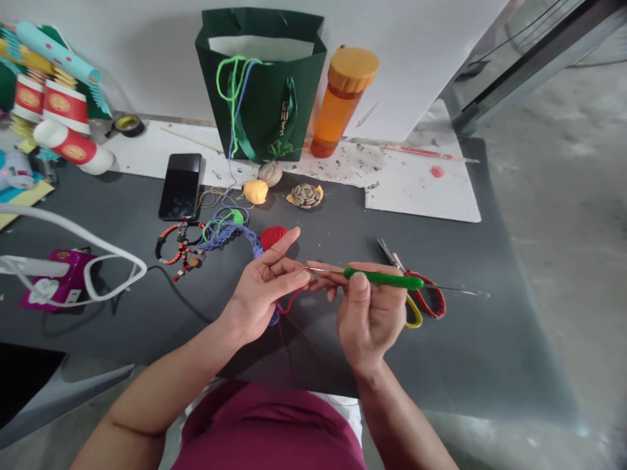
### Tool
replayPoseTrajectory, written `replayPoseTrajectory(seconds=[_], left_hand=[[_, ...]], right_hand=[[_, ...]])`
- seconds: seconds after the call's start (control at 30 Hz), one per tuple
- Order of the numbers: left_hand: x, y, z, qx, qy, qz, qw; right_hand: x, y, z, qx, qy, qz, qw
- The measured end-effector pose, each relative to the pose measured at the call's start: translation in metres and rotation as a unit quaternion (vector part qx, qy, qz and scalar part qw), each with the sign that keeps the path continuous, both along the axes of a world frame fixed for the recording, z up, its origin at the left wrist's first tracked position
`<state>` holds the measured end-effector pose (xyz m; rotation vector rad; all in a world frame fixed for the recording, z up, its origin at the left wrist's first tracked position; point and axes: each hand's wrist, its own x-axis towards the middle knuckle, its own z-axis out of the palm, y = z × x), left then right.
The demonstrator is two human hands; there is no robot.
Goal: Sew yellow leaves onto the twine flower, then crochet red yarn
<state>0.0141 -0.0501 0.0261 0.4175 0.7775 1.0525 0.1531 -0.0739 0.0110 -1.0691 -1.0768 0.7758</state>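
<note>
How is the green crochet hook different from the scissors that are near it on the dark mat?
The crochet hook is held in the right hand, while the scissors lie on the dark mat. The hook is one straight piece with a green handle; the scissors have two loop handles, one red and one yellow. Both have slim metal parts.

Seeing the right hand (369, 320) pinching a green-handled crochet hook (385, 279), left hand (264, 287) tensioning red thread (289, 303) near the hook's tip. Relative to the hook: red yarn ball (273, 237) just beyond its tip, blue crocheted piece (230, 238) further left, scissors (428, 294) with red and yellow handles right beneath it, black phone (180, 186) well beyond, all on the dark table (470, 365).
</note>
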Motion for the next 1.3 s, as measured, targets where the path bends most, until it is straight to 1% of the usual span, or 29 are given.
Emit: replayPoseTrajectory(seconds=[0.1,0.2,0.3,0.37,0.43,0.5,0.57,0.67,0.73,0.8,0.87,0.97,1.03,1.1,1.17,1.23,1.3], left_hand=[[0.0,0.0,0.0,-0.005,0.002,-0.001,1.0],[0.001,0.0,0.0,0.004,-0.002,-0.007,1.0],[0.002,-0.002,-0.001,0.022,0.007,-0.017,1.0],[0.002,-0.002,-0.001,0.028,0.02,-0.014,0.999],[0.002,-0.002,-0.002,0.034,0.035,0.003,0.999],[0.002,-0.002,-0.003,0.04,0.051,0.023,0.998],[0.002,-0.002,-0.004,0.044,0.057,0.032,0.997],[0.003,-0.002,-0.003,0.033,0.038,0.024,0.998],[0.003,-0.002,-0.002,0.015,0.016,0.015,1.0],[0.003,-0.001,0.0,-0.001,-0.002,0.008,1.0],[0.002,-0.001,0.0,-0.011,-0.01,-0.001,1.0],[0.001,-0.001,0.001,-0.02,-0.007,-0.009,1.0],[0.0,-0.001,0.002,-0.018,0.001,-0.007,1.0],[0.0,-0.001,0.003,-0.014,0.006,-0.003,1.0],[0.0,0.0,0.003,-0.012,0.002,0.001,1.0],[0.0,0.001,0.004,-0.013,-0.003,-0.002,1.0],[-0.001,0.002,0.004,-0.01,-0.005,-0.013,1.0]], right_hand=[[0.001,0.004,0.002,-0.049,0.078,0.032,0.995],[0.001,0.007,0.002,-0.094,0.145,0.086,0.981],[-0.001,0.006,-0.001,-0.081,0.155,0.11,0.979],[-0.001,0.004,-0.002,-0.056,0.133,0.106,0.984],[-0.001,0.002,-0.002,-0.034,0.1,0.098,0.99],[0.0,0.001,-0.001,-0.008,0.044,0.083,0.996],[0.0,0.002,-0.001,0.044,-0.035,0.07,0.996],[0.001,0.003,-0.003,0.153,-0.155,0.043,0.975],[0.001,0.003,-0.004,0.181,-0.192,0.026,0.964],[0.001,0.002,-0.004,0.156,-0.176,0.029,0.972],[0.0,0.001,-0.002,0.104,-0.131,0.034,0.985],[0.001,-0.002,-0.001,0.036,-0.102,0.001,0.994],[0.001,-0.003,-0.002,0.016,-0.103,-0.029,0.994],[0.001,-0.003,-0.004,0.007,-0.089,-0.036,0.995],[0.002,-0.002,-0.004,0.0,-0.049,-0.018,0.999],[0.002,0.001,-0.003,-0.011,0.006,0.016,1.0],[0.003,0.004,0.0,-0.038,0.061,0.049,0.996]])
